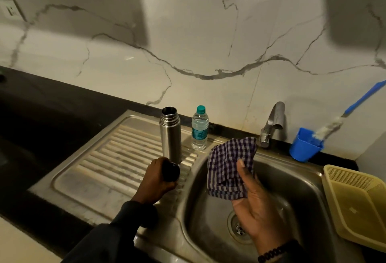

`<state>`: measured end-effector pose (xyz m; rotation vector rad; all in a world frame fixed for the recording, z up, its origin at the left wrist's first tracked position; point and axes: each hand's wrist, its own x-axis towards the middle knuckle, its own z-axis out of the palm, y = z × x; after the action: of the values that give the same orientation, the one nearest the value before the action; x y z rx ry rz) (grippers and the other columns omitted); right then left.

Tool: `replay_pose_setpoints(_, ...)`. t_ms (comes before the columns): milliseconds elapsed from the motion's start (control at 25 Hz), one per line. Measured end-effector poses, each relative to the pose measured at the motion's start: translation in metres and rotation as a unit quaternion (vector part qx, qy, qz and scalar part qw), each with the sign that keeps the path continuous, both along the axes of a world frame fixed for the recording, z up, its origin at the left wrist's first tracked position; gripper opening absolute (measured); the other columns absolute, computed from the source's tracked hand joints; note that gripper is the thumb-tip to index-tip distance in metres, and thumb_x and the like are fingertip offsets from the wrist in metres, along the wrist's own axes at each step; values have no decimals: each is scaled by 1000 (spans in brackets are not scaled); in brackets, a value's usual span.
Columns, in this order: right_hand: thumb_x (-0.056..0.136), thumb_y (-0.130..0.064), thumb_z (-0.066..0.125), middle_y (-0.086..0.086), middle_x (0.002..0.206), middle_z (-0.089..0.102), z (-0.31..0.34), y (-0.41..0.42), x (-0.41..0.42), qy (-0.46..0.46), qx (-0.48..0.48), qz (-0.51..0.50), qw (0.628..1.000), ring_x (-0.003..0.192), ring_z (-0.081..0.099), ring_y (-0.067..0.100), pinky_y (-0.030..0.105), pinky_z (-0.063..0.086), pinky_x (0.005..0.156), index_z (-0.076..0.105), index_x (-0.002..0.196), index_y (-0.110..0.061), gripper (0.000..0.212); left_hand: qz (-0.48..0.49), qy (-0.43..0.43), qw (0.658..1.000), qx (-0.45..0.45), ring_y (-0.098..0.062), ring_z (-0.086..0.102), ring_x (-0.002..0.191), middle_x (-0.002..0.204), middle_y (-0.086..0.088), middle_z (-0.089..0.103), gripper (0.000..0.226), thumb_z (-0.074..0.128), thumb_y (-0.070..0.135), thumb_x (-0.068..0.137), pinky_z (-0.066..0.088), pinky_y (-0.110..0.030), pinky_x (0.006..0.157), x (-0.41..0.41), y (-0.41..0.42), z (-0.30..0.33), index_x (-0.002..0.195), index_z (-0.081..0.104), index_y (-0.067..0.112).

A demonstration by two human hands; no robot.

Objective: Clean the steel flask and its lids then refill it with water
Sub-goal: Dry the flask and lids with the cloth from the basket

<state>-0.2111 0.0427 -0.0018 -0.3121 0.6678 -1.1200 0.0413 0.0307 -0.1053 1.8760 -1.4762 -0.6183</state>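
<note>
A stainless steel sink with a ribbed drainboard holds the tall, lidless steel flask upright on the drainboard, beside a clear plastic water bottle. Over the basin, the right hand pinches a purple checked cloth under its thumb. The left hand wraps around a dark round lid just before the flask's base.

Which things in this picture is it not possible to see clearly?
- Dark lid, head view: mostly wrapped by the left hand.
- Flask inside: too dark.
- Bottle label: too small.
- Brush handle: cut by the right edge.
</note>
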Motion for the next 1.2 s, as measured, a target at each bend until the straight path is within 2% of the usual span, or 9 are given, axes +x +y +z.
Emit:
replay_pose_setpoints(80,84,-16,60,13,121,67,-1,-2,2,-26,13,11,1000,111,64,29,49,51,95,57,127,-11,44,-11,-19,999,27,-28,57,95,100,-7,57,51,69,36,54,36,-28,70,11,-7,-11,99,57,14)
replay_pose_setpoints(200,80,-9,61,14,120,67,-6,-3,8,-6,32,2,999,114,61,32,51,47,98,56,129,-11,50,-34,-45,998,40,-29,53,103,110,-11,55,53,80,10,64,32,-23,74,21,-10,-25,111,56,5)
replay_pose_setpoints(360,77,-6,63,13,116,69,-6,-2,10,43,27,15,999,105,66,30,45,53,79,59,125,-15,49,-39,-47,997,37,-28,51,107,114,-9,52,55,81,9,69,35,-26,79,27,-12,-32,117,54,7)
replay_pose_setpoints(560,82,-11,63,16,110,71,-5,0,13,52,40,44,997,95,71,30,47,52,82,61,121,-8,39,-46,-46,996,64,-28,49,119,129,-12,50,76,84,22,71,37,-25,89,30,-8,-24,135,47,7)
replay_pose_setpoints(720,84,-10,61,16,109,71,-7,1,13,57,47,52,996,94,71,30,48,52,84,62,119,-5,35,-43,-16,997,67,-27,48,127,137,-12,49,112,76,66,54,38,-28,101,27,3,-12,142,42,6)
replay_pose_setpoints(880,88,-11,59,16,109,71,-11,3,10,48,56,57,996,94,71,30,50,52,87,62,118,-5,30,12,91,996,5,-21,45,132,145,-3,47,100,68,75,68,38,-36,109,37,35,-9,145,41,17)
replay_pose_setpoints(960,89,-11,58,16,110,71,-14,3,8,43,58,61,996,95,71,30,48,55,83,62,118,-6,29,-30,98,995,5,-14,41,134,143,7,46,100,62,87,61,34,-30,108,53,60,-11,142,42,32)
replay_pose_setpoints(1080,90,-12,57,16,111,71,-19,3,9,32,59,74,995,96,71,30,48,57,81,61,119,-6,29,-103,125,983,89,-3,34,133,142,14,36,103,80,79,44,32,-29,108,65,98,-13,134,34,60)
replay_pose_setpoints(1200,90,-12,56,16,115,69,-24,5,13,28,65,91,993,100,69,30,51,52,91,61,121,-6,31,-111,95,984,106,-10,37,131,140,12,37,105,84,75,43,39,-30,109,58,115,-27,135,39,55)
